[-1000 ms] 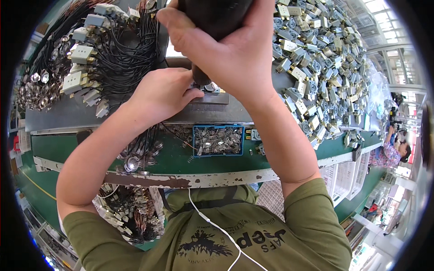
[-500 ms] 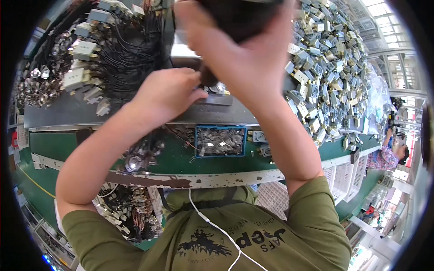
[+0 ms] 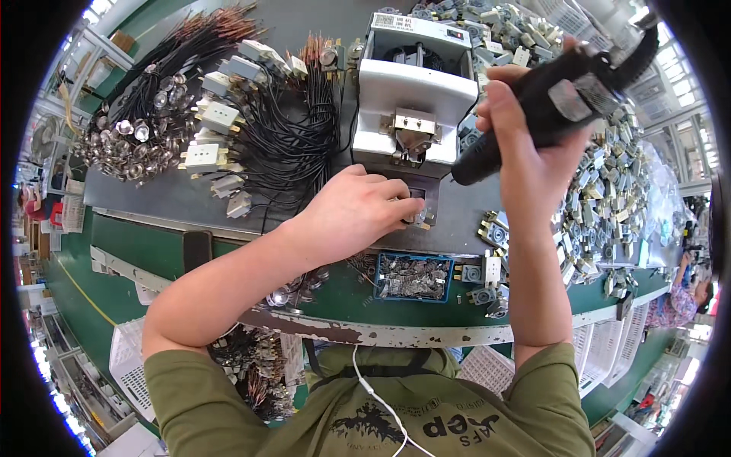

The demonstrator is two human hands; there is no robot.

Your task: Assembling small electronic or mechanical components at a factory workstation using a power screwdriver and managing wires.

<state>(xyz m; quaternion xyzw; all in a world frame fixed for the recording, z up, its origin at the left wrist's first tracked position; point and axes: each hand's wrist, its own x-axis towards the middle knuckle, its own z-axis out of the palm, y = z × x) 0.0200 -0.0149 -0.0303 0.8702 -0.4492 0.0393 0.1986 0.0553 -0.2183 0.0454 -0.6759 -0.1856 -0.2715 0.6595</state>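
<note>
Since a moment ago the right hand [image 3: 533, 145] has swung away from the middle of the view to the right, so the white box-shaped screw feeder [image 3: 415, 91], hidden before, now shows plainly. That hand's fingers are wrapped tight round a black electric screwdriver [image 3: 552, 99], which is tilted, its tip pointing down-left just beside the feeder's right lower corner. The left hand [image 3: 354, 213] has stayed low at the feeder's front, fingers curled and pinched on a small metal-and-cream part [image 3: 417, 217] lying on the grey work surface [image 3: 152, 199]; how firmly it grips I cannot tell.

Just below the left hand, on the green bench edge [image 3: 114, 244], sits a blue shallow tray of small metal pieces [image 3: 413, 276]. To the left lie bundles of black wires with white rectangular connectors [image 3: 251, 129], and further left a heap of round silvery caps [image 3: 122, 141]. On the right, beyond the right forearm, spreads a large pile of small grey-and-cream switch parts [image 3: 609, 190]. A white cord [image 3: 381, 400] runs down the person's olive shirt [image 3: 365, 419].
</note>
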